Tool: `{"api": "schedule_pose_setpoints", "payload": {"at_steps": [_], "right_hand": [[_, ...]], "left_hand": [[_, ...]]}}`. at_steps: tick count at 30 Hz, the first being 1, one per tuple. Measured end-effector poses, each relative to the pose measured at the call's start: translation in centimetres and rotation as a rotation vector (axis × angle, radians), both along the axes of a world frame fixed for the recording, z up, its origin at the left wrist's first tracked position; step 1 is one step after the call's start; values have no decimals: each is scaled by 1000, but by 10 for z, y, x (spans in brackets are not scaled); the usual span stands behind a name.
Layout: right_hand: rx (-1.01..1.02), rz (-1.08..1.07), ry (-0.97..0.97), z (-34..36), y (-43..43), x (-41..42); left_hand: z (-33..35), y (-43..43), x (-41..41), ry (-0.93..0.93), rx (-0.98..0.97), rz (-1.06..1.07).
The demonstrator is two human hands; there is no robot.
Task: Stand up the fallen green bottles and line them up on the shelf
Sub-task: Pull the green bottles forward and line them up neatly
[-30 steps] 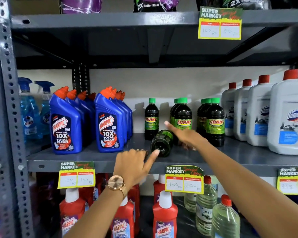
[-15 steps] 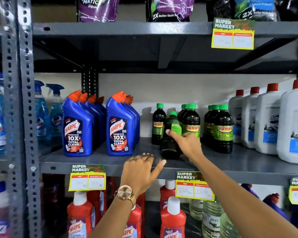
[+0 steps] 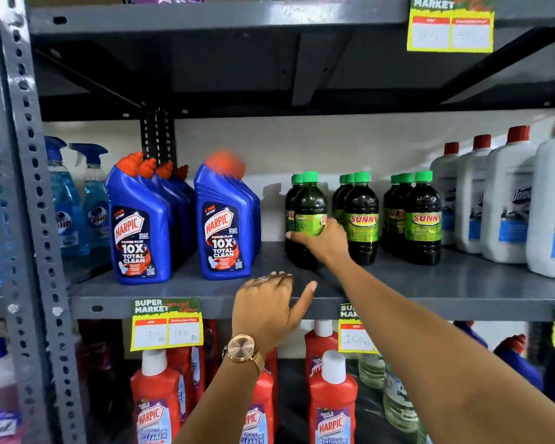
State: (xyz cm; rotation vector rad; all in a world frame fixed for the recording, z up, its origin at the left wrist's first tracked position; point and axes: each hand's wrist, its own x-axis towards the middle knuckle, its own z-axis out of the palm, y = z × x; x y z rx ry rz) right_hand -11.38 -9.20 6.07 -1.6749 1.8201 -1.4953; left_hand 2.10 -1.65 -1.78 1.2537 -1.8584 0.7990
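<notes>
A dark green-capped bottle [image 3: 309,206] stands upright on the grey shelf [image 3: 430,293], in front of another green-capped bottle [image 3: 291,200]. My right hand [image 3: 326,240] is wrapped around its lower label. To the right stand two more rows of the same bottles, one row [image 3: 361,219] beside my hand, the other row [image 3: 422,219] further right. My left hand [image 3: 269,307] rests on the shelf's front edge, fingers spread, holding nothing.
Blue Harpic bottles [image 3: 221,225] stand in two rows left of the green ones. White jugs with red caps [image 3: 507,200] fill the right end. Blue spray bottles [image 3: 93,200] are at far left. Red Harpic bottles [image 3: 332,402] sit on the shelf below.
The green bottle lay on its side one second ago; my right hand has tipped it upright and set it standing in the left row. My left hand stayed at the shelf edge.
</notes>
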Motion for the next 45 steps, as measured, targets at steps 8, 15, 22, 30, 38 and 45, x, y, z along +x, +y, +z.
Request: {"api": "schedule_pose_setpoints", "payload": {"at_steps": [8,15,22,30,38,45], "right_hand": [[0,173,-58,-12,-3,-1],[-13,15,107,-13,-5,4],[-67,104,57,-18,-9,-5],[-88,154,90,-19,-13,-6],[-61,86,83,-5,13,-28],[175,-67,116,9,48,-107]], "left_hand": [[0,-1,0,3,0,-6],[1,1,0,4,-10,-13],[1,2,0,6,20,-18],[1,0,-1,18,43,-24],[26,12,-1,-6,221,65],[76,-37,-31,466,719,-160]]}}
